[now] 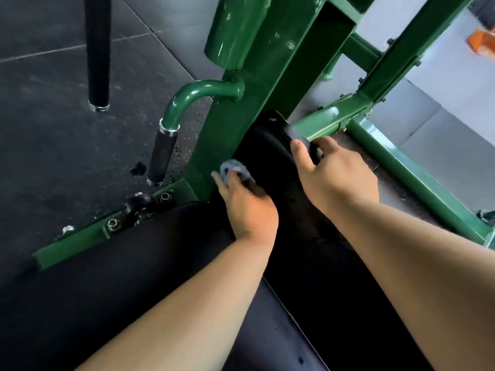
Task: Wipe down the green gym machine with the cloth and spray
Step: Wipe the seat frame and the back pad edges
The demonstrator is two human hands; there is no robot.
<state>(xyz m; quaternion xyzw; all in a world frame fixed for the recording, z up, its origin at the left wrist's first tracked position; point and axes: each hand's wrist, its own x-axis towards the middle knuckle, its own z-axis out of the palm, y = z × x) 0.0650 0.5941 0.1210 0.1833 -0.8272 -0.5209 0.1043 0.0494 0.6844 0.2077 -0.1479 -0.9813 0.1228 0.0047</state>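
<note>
Dark rubber floor tiles, blurry orange obj top-right, black pole top-left.

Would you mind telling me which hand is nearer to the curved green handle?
Left. The left hand, gripping the cloth, is just right of the handle, beyond the green upright; the right hand grips the black pad farther right.

The floor is dark speckled rubber tile with pale seams, spreading out to the left of the left hand. The green machine frame stands on it just ahead of both hands. Its bolted base rail runs along the tiles left of that hand, near a dark blotch. Past the right hand, a round base rail lies on paler grey floor.
</note>
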